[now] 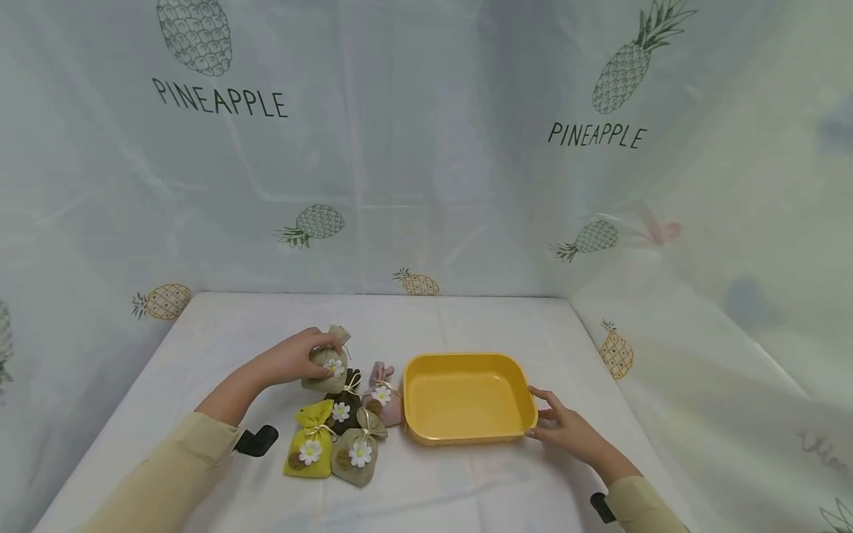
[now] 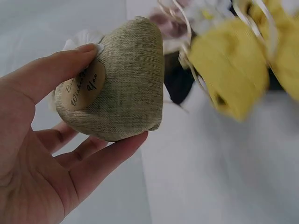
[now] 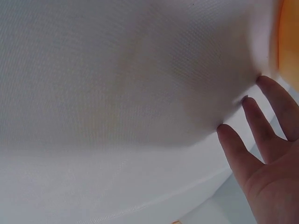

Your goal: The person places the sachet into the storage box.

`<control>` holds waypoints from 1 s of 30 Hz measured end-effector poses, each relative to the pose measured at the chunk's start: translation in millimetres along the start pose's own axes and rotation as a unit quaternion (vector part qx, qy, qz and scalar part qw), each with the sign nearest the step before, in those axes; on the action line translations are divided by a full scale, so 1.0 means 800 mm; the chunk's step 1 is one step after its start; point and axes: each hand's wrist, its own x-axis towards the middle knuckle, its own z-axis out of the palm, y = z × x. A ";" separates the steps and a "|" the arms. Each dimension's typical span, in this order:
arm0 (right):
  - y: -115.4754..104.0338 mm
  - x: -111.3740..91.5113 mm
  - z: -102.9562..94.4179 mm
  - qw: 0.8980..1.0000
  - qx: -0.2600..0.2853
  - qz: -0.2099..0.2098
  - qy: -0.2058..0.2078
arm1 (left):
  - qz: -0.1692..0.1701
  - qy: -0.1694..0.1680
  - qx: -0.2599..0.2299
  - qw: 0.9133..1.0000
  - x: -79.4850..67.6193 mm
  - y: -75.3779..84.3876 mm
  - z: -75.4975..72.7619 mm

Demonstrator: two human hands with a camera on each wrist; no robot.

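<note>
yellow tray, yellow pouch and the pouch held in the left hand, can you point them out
Yellow tray (image 1: 469,400), head view: bare inner floor.
Yellow pouch (image 1: 309,434), head view: cloth front.
Held pouch (image 2: 130,79), left wrist view: woven cloth body.

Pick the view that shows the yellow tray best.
The head view: the yellow tray shows nearly whole there, the right hand at its side. The right wrist view catches only a cropped edge; the left wrist view shows none.

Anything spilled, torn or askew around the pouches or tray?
Nothing stands out. The yellow pouch, black pouch, pink pouch and front beige pouch sit bunched beside the tray, which looks level; no spill or tear shows. The left hand holds the rear beige pouch, its visible cloth intact.
</note>
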 end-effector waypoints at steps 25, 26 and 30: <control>0.003 0.000 0.000 1.000 0.005 0.005 0.004 | 0.026 0.008 0.019 0.999 0.081 0.109 0.078; 0.003 0.001 0.001 1.000 0.005 0.004 0.004 | 0.029 0.007 0.019 0.999 0.084 0.110 0.081; 0.002 0.002 0.002 1.000 0.005 0.008 0.009 | 0.039 0.000 0.017 0.999 0.093 0.119 0.091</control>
